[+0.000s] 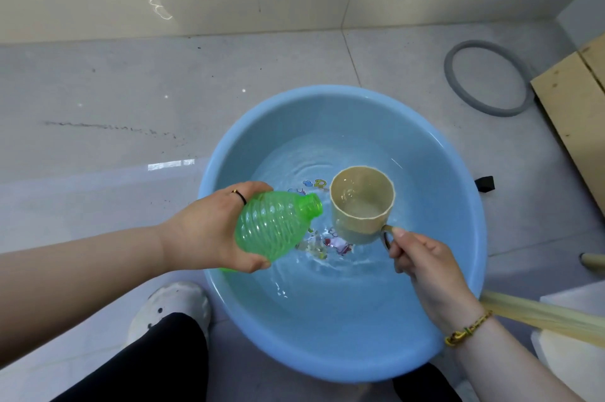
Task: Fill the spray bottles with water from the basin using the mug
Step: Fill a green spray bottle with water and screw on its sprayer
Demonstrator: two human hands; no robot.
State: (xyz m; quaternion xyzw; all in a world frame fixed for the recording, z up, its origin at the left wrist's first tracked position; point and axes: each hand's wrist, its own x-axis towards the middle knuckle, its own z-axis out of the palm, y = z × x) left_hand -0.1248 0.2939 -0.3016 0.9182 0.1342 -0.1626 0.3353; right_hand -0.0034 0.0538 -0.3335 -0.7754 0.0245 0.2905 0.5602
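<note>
Sideways, green spray bottle [273, 228] neck points at mug [361, 202].

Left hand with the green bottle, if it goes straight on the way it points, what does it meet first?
Probably the beige mug: the left hand holds the green bottle with its open neck toward the mug's wall, though depth is unclear.

A ribbed green bottle [271, 231] tilts, uncapped, beside a beige mug [361, 202] holding water over the blue basin [458, 172].
</note>
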